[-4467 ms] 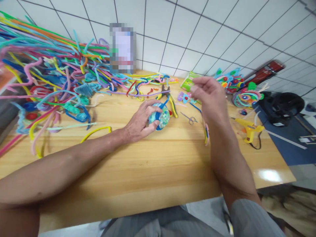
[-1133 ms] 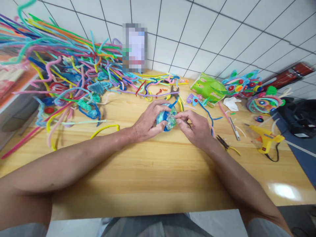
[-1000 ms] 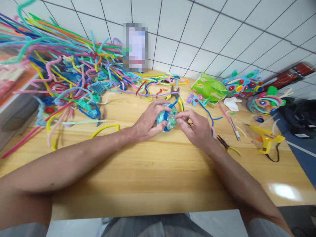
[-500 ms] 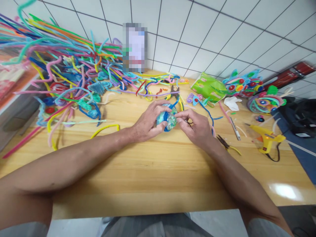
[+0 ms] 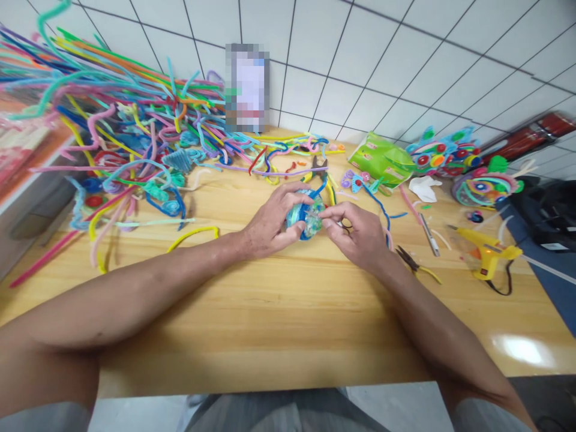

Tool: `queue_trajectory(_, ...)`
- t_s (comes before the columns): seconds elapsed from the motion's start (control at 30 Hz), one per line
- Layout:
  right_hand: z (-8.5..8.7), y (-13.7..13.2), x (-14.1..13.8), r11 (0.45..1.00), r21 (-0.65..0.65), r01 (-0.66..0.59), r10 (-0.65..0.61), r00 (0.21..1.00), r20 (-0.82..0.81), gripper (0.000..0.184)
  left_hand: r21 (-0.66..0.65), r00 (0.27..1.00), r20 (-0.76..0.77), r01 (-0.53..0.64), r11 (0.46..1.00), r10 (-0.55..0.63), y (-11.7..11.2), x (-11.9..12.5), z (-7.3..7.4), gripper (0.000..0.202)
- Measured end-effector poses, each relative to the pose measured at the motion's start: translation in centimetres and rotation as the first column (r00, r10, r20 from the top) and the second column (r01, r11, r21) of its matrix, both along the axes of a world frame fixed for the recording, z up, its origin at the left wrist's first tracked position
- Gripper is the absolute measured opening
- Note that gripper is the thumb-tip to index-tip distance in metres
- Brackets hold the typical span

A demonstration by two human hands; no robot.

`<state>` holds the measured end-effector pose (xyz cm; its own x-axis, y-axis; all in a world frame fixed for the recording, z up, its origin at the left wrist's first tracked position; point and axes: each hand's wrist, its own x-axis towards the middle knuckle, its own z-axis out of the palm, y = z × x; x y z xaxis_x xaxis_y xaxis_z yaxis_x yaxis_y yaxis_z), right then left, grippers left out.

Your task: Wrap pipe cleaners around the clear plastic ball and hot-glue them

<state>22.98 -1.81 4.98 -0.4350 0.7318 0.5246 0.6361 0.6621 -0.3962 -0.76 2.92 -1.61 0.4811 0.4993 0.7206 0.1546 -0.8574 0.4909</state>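
Note:
My left hand is wrapped around a rounded piece covered with blue and pale green pipe cleaner, with a see-through greenish side facing right. The thumb presses its near edge and the fingers lie over its top. My right hand is closed in a pinch at the right side of this piece, thumb and forefinger together. What sits between those fingertips is too small to make out. Just behind the piece lie pliers with yellow handles, partly hidden by it.
Many coloured pipe cleaners heap up at the left. A tablet-like blurred panel leans on the tiled wall. To the right are a green packet, decorated figures, a white pen-like tool, more pliers and a yellow glue gun.
The right fingertips have shifted very slightly at the side of the piece. My left hand keeps the same grip, and the view has moved a little.

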Motion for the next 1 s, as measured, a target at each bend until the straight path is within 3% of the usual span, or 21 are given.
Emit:
queue_trajectory(0.47,-0.42,0.04,-0.25,0.990,0.115,-0.087,0.084,0.996,0.025,0.016,-0.013,1.000,-0.005,0.006,1.000,-0.006,-0.04,-0.12,0.15,0.038)
queue_trajectory(1.0,-0.73,0.09,-0.25,0.988,0.120,-0.095,0.096,0.995,-0.001,0.017,0.021,1.000,0.016,-0.002,1.000,0.001,0.06,0.03,-0.06,0.037)
